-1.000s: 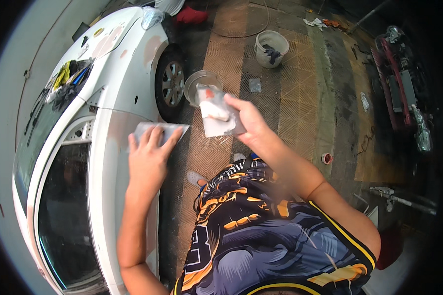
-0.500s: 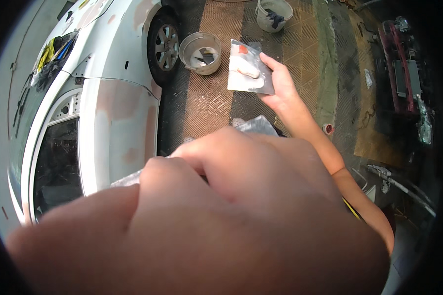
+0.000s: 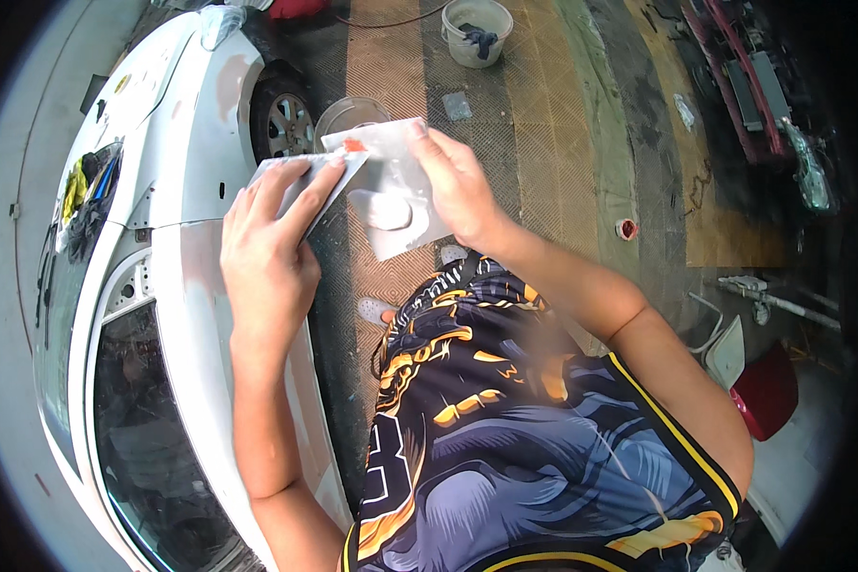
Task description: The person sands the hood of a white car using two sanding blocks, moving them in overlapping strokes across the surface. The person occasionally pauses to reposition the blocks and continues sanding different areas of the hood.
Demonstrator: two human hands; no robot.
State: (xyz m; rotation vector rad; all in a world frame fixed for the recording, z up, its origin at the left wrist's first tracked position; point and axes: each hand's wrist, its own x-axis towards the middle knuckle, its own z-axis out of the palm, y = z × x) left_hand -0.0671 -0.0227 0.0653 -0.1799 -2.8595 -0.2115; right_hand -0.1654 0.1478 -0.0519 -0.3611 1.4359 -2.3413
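Observation:
My left hand [image 3: 269,234] grips a flat grey spreader [image 3: 335,196], its fingers stretched along the blade. My right hand [image 3: 459,191] holds a thin rectangular mixing plate [image 3: 398,157] by its right side, thumb on top. A thick blob of white putty [image 3: 389,212] lies on the plate's lower part. Near the upper left corner is a small dab of red paste [image 3: 355,145], and the spreader's tip is right at it; whether they touch is hard to tell.
On the left stands a white car [image 3: 200,124] with sanded pinkish patches. A bucket [image 3: 351,112] sits behind the plate, partly hidden; another bucket [image 3: 477,33] with a dark cloth is farther back. Car parts [image 3: 753,86] lie at the right. An open red-rimmed can [image 3: 626,229] is on the floor.
My left hand, which filled the near view, has moved forward to the plate with the spreader. The plate has come nearer and left in my right hand.

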